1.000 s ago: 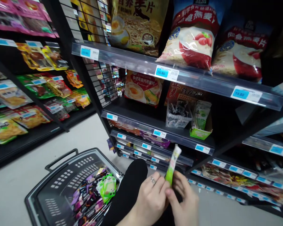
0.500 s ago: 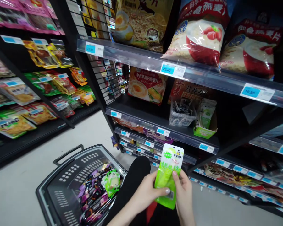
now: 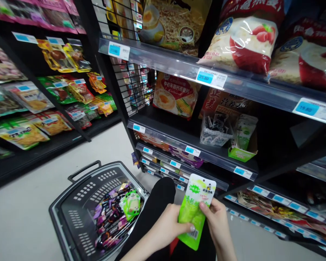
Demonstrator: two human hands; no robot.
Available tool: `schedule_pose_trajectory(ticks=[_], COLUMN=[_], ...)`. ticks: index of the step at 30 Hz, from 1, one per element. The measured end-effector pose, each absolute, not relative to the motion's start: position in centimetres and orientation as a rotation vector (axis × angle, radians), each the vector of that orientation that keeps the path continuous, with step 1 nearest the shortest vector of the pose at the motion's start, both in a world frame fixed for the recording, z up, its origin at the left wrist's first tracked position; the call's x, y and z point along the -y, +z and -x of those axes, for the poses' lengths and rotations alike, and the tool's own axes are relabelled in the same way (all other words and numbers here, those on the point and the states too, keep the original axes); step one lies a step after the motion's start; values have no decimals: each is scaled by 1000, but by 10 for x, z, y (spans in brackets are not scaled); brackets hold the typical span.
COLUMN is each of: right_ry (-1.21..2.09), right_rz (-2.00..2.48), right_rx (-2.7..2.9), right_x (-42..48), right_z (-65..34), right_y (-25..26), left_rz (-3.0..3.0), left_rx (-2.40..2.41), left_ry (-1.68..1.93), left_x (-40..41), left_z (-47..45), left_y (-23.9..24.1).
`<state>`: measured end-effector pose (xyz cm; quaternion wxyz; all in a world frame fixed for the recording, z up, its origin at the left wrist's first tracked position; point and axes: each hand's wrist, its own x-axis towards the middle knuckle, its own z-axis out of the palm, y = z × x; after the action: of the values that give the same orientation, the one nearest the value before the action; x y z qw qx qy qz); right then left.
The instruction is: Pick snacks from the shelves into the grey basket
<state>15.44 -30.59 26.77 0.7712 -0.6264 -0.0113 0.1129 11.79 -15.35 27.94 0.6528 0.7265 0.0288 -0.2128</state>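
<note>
A flat green snack packet (image 3: 196, 208) with a white top stands upright low in the view, facing me. My left hand (image 3: 168, 226) grips its lower left edge with the thumb across the front. My right hand (image 3: 218, 221) pinches its right side, fingers closed on it. Below and to the left of my hands sits a dark shopping basket (image 3: 78, 203) on the floor, with several purple and green packets in its right corner. My black-clad knee (image 3: 159, 195) lies between basket and shelf.
A dark shelf unit (image 3: 195, 148) with blue price tags rises just ahead, bearing cereal bags, a clear tub and a green display box (image 3: 240, 152). Across the pale floor aisle (image 3: 21, 214) at left, slanted racks hold hanging snack bags (image 3: 57, 94).
One second ago the packet was edge-on between my hands; it was then turned face-on to me. Since half a second ago the grip is unchanged and the view has shifted slightly.
</note>
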Motion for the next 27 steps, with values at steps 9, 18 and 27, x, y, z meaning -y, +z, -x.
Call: schedule_pose_trajectory(ticks=[9,18,27], right_ry=[288,171,464], right_rz=[1525,1587,1669], right_rx=[33,-261,-175], right_x=[297,264,245], right_z=[-154,-143,-136], right_y=[261,242,190], left_rz=[-1761,-1552,-1448], left_rx=[-81,-202,-383], left_ry=[-509,-368,-369], left_x=[143,144,120], left_z=[-105,-91,-75], left_y=[266,232,185])
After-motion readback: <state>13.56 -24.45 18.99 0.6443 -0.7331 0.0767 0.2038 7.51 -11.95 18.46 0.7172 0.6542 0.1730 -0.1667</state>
